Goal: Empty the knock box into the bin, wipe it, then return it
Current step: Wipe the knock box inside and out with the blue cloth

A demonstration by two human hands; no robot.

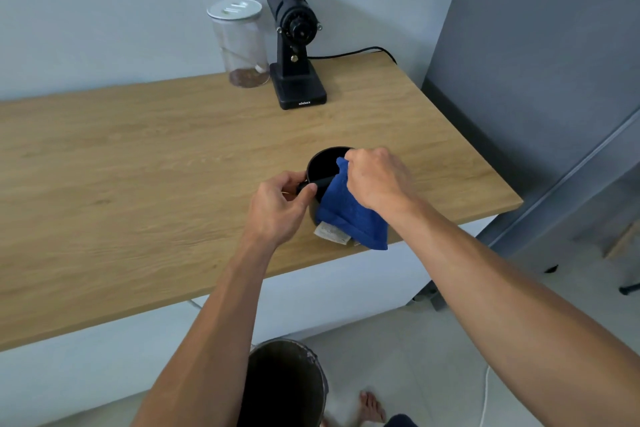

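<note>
A round black knock box (322, 163) stands upright on the wooden counter (138, 177) near its front edge. My left hand (280, 208) grips the end of the black knock bar at the box's left side. A blue cloth (349, 215) hangs from the box's rim down its near side, with a white label at its lower edge. My right hand (377, 180) is closed on the cloth's top and presses it against the inside of the rim. A dark bin (287, 381) stands on the floor below the counter, between my forearms.
A black coffee grinder (296, 45) stands at the back of the counter, its cable running right. A clear jar (240, 42) with a white lid and some grounds is to its left. A grey panel (536, 45) borders the counter's right end. A bare foot (372, 407) is beside the bin.
</note>
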